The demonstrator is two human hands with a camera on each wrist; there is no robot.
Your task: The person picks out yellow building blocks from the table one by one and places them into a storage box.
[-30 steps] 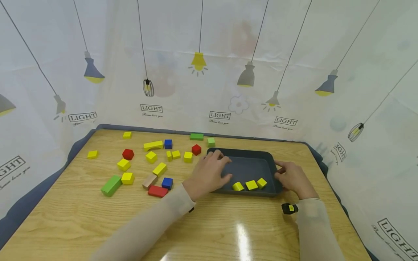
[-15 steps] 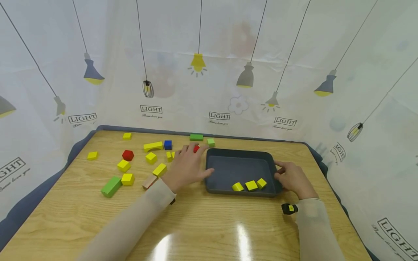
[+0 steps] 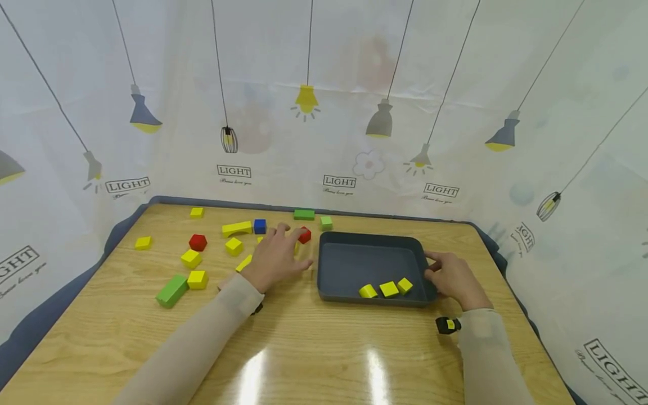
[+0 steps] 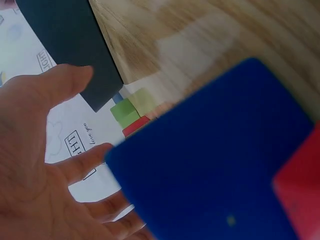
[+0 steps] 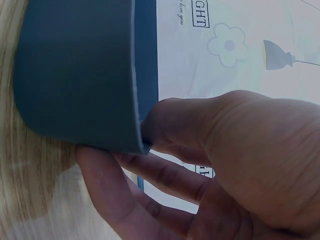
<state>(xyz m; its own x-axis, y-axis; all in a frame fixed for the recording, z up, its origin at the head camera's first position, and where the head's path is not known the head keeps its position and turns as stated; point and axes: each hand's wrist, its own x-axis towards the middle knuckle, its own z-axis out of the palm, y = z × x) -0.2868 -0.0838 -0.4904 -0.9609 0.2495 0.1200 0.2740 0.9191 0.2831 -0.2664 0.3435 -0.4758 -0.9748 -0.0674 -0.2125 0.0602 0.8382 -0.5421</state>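
My left hand point(image 3: 275, 256) hovers over the block group left of the tray, fingers spread and holding nothing visible. A red hexagonal block point(image 3: 304, 235) lies just beyond its fingertips. In the left wrist view, a blue block point(image 4: 210, 155) fills the foreground beside the hand, a red block point(image 4: 302, 185) behind its right edge; in the head view the hand and sleeve hide both. My right hand point(image 3: 458, 280) pinches the right rim of a dark grey tray point(image 3: 372, 238), thumb inside the wall. Three yellow blocks, one point(image 3: 388, 289) in the middle, lie along its near side.
Left of the tray are several yellow blocks point(image 3: 197, 279), a long green block point(image 3: 172, 291), another red block point(image 3: 198, 242), a yellow arch block point(image 3: 237, 228) and a blue cube point(image 3: 260, 226). Two green blocks, one long point(image 3: 304, 215), lie by the table's far edge, before a printed curtain point(image 3: 283, 146).
My left hand has moved left, from over the tray's left side to above the loose blocks. My right hand stays at the tray's rim, and the yellow blocks inside lie as before.
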